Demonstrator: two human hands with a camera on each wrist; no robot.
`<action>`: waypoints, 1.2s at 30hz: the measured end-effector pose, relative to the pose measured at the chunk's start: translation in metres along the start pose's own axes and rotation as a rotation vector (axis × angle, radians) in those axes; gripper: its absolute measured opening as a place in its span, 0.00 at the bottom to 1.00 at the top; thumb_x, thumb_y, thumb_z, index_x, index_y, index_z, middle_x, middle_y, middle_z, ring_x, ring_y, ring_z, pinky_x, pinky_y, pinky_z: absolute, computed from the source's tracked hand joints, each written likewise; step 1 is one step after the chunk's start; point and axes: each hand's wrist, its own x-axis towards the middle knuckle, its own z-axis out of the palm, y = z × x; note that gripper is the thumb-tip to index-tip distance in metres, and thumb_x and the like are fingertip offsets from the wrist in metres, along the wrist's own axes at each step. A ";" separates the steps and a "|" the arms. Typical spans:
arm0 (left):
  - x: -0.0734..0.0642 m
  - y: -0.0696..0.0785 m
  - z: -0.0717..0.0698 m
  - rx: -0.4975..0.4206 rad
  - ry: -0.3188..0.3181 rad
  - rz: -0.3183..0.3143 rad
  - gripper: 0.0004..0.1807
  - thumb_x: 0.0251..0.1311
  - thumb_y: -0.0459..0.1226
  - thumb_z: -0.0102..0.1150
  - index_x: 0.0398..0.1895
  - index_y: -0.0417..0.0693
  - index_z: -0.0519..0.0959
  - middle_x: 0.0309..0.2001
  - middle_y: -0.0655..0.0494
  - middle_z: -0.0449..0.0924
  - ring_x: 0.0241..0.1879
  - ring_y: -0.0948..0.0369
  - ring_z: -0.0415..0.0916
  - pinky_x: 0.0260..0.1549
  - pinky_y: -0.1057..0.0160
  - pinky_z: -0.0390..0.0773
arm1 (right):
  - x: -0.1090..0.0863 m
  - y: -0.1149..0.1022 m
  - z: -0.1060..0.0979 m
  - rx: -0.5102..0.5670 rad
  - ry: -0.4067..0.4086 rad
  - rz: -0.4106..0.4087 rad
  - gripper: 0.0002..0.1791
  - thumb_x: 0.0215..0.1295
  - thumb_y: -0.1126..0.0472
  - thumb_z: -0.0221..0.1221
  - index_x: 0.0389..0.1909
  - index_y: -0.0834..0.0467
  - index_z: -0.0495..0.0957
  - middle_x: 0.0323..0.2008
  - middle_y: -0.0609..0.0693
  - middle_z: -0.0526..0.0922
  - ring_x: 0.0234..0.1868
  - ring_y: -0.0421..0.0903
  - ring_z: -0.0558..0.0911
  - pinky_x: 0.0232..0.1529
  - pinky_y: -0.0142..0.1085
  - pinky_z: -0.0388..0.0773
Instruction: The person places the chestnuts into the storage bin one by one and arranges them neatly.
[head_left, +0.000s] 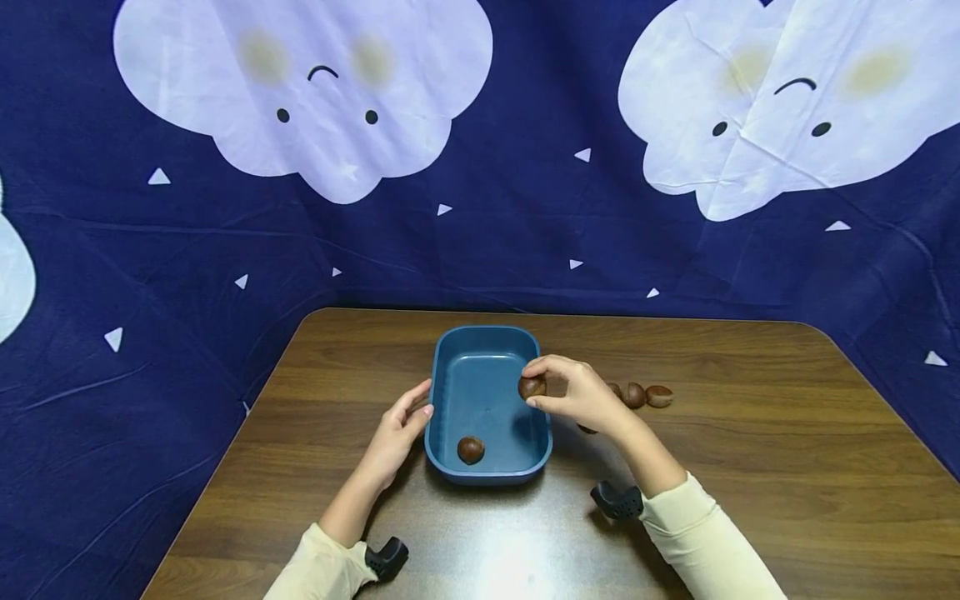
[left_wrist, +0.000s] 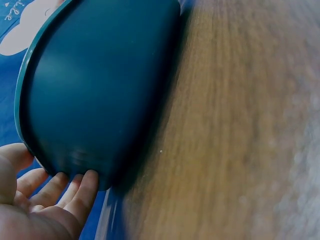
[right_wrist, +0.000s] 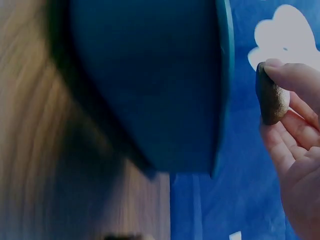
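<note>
A chestnut (head_left: 531,387) is pinched between the thumb and fingertips of the right hand (head_left: 588,398), and is held over the right rim of the blue tub (head_left: 487,392). In the right wrist view it is seen nearly edge-on, slimmer than it is tall, with thumb and finger set at opposite edges. It should be light and hard-shelled, unlikely to be crushed by a firm pinch; its smooth, rounded shell, however, may be slippery, so a hold across the widest edges is advised.

Another chestnut (head_left: 470,450) is seen on the tub's floor, near the lower left corner; rolling may be expected there. More chestnuts (head_left: 635,396) are lined up on the bench (head_left: 750,433) to the right, partly hidden by the right hand.

The tub appears stiff and light, easily nudged. Its outer left wall is touched by the loosely extended fingers of the left hand (head_left: 393,433), where it is best steadied.
</note>
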 end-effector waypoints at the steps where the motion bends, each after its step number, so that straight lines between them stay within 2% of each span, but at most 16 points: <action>1: 0.000 0.000 0.000 0.000 -0.001 0.000 0.24 0.65 0.34 0.47 0.63 0.42 0.61 0.62 0.40 0.60 0.58 0.48 0.61 0.53 0.50 0.65 | 0.003 -0.001 0.004 -0.001 -0.017 -0.005 0.17 0.47 0.63 0.68 0.41 0.57 0.78 0.42 0.46 0.78 0.42 0.41 0.76 0.46 0.39 0.72; 7: 0.000 0.001 -0.002 0.009 -0.001 -0.009 0.24 0.65 0.34 0.46 0.64 0.41 0.60 0.62 0.40 0.59 0.58 0.48 0.61 0.52 0.50 0.65 | 0.020 -0.004 0.028 -0.019 -0.117 -0.035 0.17 0.49 0.63 0.67 0.42 0.57 0.77 0.43 0.46 0.78 0.42 0.40 0.75 0.43 0.45 0.73; 12: 0.000 0.002 -0.001 0.008 -0.002 -0.006 0.24 0.65 0.35 0.47 0.64 0.41 0.60 0.62 0.39 0.59 0.58 0.47 0.61 0.52 0.50 0.65 | 0.032 -0.003 0.043 -0.034 -0.172 -0.064 0.16 0.51 0.61 0.66 0.42 0.58 0.77 0.42 0.45 0.78 0.41 0.38 0.75 0.42 0.44 0.73; 19: 0.000 0.002 0.000 -0.006 -0.005 0.005 0.24 0.65 0.34 0.46 0.64 0.41 0.60 0.62 0.39 0.60 0.57 0.47 0.62 0.52 0.50 0.66 | 0.041 -0.001 0.060 -0.075 -0.229 -0.023 0.17 0.52 0.61 0.65 0.43 0.60 0.77 0.41 0.46 0.78 0.42 0.39 0.75 0.45 0.38 0.73; 24: -0.001 0.002 0.000 -0.007 -0.003 -0.008 0.24 0.65 0.34 0.46 0.64 0.41 0.60 0.62 0.39 0.60 0.57 0.47 0.63 0.52 0.51 0.66 | 0.042 0.000 0.068 -0.112 -0.272 0.011 0.17 0.51 0.62 0.66 0.43 0.61 0.77 0.39 0.45 0.78 0.41 0.40 0.75 0.44 0.38 0.73; 31: 0.000 0.002 0.001 -0.001 -0.005 -0.016 0.24 0.65 0.35 0.47 0.64 0.42 0.61 0.62 0.41 0.61 0.57 0.48 0.63 0.52 0.51 0.66 | 0.045 0.004 0.076 -0.100 -0.315 0.062 0.16 0.50 0.63 0.66 0.42 0.60 0.77 0.36 0.44 0.78 0.37 0.37 0.75 0.39 0.34 0.74; 36: 0.000 0.003 0.001 -0.009 -0.005 -0.016 0.24 0.65 0.35 0.47 0.64 0.41 0.61 0.62 0.40 0.60 0.57 0.48 0.62 0.52 0.50 0.66 | 0.048 0.006 0.079 -0.080 -0.353 0.100 0.16 0.49 0.64 0.66 0.41 0.60 0.77 0.35 0.44 0.79 0.35 0.37 0.76 0.38 0.34 0.75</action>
